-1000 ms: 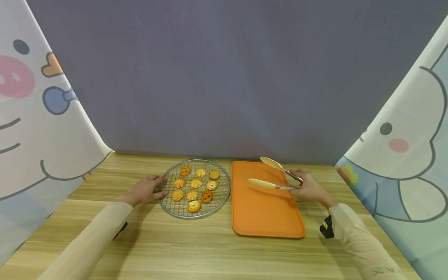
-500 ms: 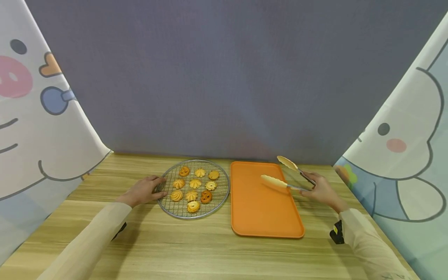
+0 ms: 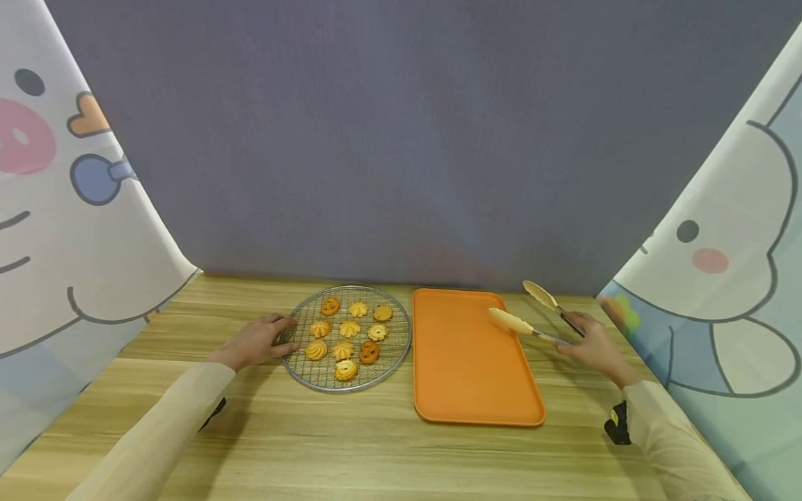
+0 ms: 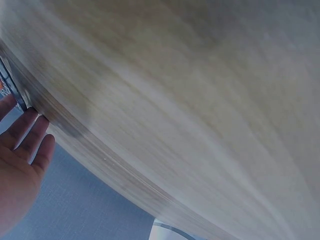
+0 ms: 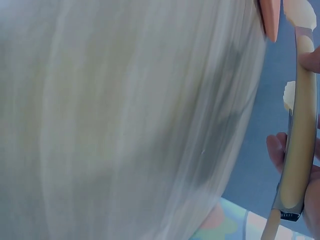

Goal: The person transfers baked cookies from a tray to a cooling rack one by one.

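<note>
My left hand (image 3: 257, 341) rests at the left edge of a round wire rack (image 3: 351, 387). Its fingers and thumb lie spread at the rim, and the left wrist view has the fingers (image 4: 31, 135) nearly straight beside it. On the rack are several cookies (image 3: 349, 328) of different shapes, some swirled, some darker. My right hand (image 3: 592, 341) grips a pair of tongs (image 5: 298, 125) by the metal arms. The tongs' cream tips are spread apart with nothing between them, near the right edge of an orange tray (image 3: 473, 376).
A wood-grain table (image 3: 351, 445) carries the rack and the tray side by side, with a narrow gap between. Behind them rises a grey-blue panel (image 3: 401, 139). Cartoon-printed sheets (image 3: 708, 299) stand at both sides.
My right hand has moved to the right with the tongs, from above the tray to beyond its right edge. The left hand, rack and cookies have stayed in place.
</note>
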`<state>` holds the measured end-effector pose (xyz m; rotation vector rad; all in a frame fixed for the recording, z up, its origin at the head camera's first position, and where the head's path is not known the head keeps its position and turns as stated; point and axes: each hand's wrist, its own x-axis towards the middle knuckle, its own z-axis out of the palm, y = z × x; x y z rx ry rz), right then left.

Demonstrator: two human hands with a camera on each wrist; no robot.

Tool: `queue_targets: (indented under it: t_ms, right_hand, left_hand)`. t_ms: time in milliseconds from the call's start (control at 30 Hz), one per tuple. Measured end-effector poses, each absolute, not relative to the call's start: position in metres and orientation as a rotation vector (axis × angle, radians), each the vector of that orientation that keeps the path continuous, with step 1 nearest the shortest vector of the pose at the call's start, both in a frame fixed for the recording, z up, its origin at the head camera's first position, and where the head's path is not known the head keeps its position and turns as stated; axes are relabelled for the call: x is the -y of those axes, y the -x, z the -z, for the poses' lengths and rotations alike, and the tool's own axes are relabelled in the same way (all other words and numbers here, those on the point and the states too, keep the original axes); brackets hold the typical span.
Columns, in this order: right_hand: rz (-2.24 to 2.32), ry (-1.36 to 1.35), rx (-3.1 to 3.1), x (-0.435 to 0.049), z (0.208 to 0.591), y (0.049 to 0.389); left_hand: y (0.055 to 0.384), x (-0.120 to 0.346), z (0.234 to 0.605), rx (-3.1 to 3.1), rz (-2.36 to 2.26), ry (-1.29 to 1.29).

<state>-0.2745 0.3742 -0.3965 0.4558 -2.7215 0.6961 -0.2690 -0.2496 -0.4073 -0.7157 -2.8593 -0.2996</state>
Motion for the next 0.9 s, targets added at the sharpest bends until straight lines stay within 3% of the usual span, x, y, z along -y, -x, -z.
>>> queue_targets:
  t_ms: [900]
  right_hand:
    - [-0.537,-0.381,2.621,-0.401,0.411,0.270]
  left_hand:
    - [0.271,0.250,0.409,2.866,0.296,0.704]
